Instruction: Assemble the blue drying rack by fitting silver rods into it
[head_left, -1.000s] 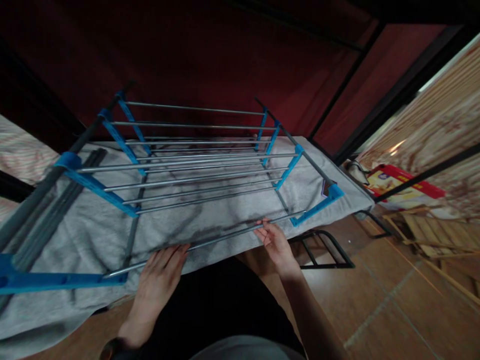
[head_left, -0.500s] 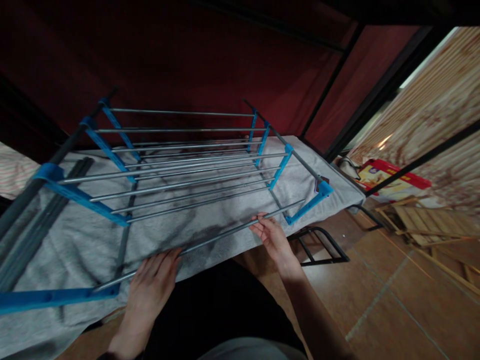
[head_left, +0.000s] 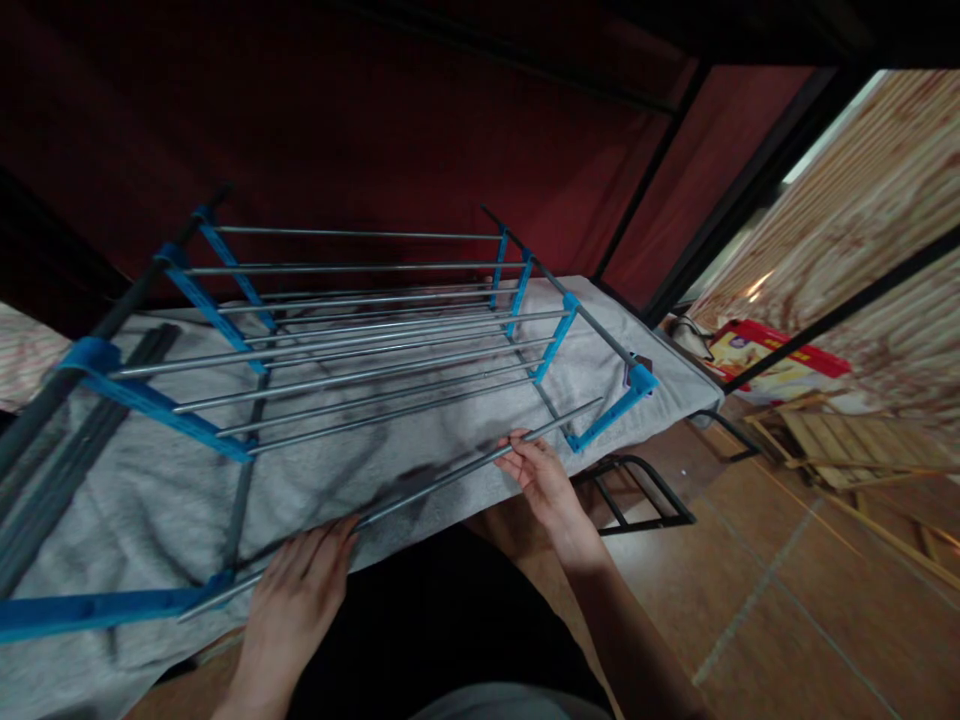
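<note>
A thin grey metal rod (head_left: 431,487) runs slantwise across the front of a rack. My left hand (head_left: 304,590) is closed over the rod towards its left end, fingers wrapped from above. Further right, my right hand (head_left: 536,475) pinches the same rod between thumb and fingers. The rod's right tip floats free, apart from the blue plastic bracket (head_left: 611,415) on the right. Its left end lies over the blue bracket (head_left: 105,612) at the front left. Behind my hands, the rack's several rods (head_left: 375,375) span between blue side pieces on dark grey tubes.
The rack rests on a grey blanket (head_left: 420,440) over a bed. Loose dark tubes (head_left: 86,450) lie at the left. A black metal ladder frame (head_left: 645,500) sits by the bed's edge. To the right are a red and yellow box (head_left: 780,360) and wooden slatted furniture (head_left: 847,445).
The rod has shifted slightly to the left and down at its left end, which now pokes past the bracket. Both hands keep their hold; the view has moved a little.
</note>
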